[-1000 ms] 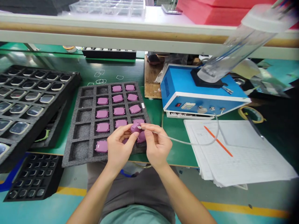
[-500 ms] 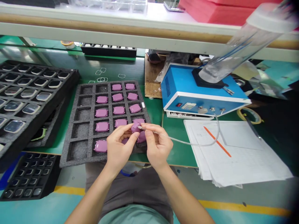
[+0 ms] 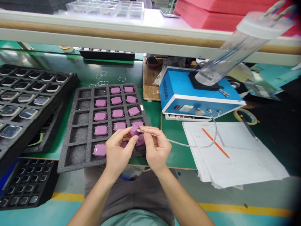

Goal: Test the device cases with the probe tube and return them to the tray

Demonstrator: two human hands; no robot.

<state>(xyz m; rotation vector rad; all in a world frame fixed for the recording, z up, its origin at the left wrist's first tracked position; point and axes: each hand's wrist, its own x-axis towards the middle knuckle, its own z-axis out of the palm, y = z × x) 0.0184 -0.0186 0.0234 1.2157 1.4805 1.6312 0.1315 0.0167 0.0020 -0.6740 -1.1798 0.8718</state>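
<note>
My left hand [image 3: 120,150] pinches a small purple watch case [image 3: 134,130] above the front right of a grey foam tray [image 3: 75,168]. Between the fingers of my right hand [image 3: 157,147] is the thin end of a clear tube [image 3: 181,144]; its pale tip [image 3: 139,130] meets the edge of the case. Whether the tip goes inside or only touches cannot be made out. Several more purple watch cases [image 3: 100,116] lie in the tray's compartments, and my hands cover some of them. The leftmost column of compartments holds none.
From a blue machine [image 3: 202,102] with a clear cylinder [image 3: 225,56] on top, the tube runs to my hand. Papers [image 3: 237,163] with an orange stick [image 3: 215,142] lie at right. Stacked black trays [image 3: 35,103] of watch faces stand at left. A shelf edge [image 3: 141,40] crosses behind.
The watch case is turned slightly in my left fingers, with the tube tip still at its edge. The whole view has shifted a little; both hands keep their grips.
</note>
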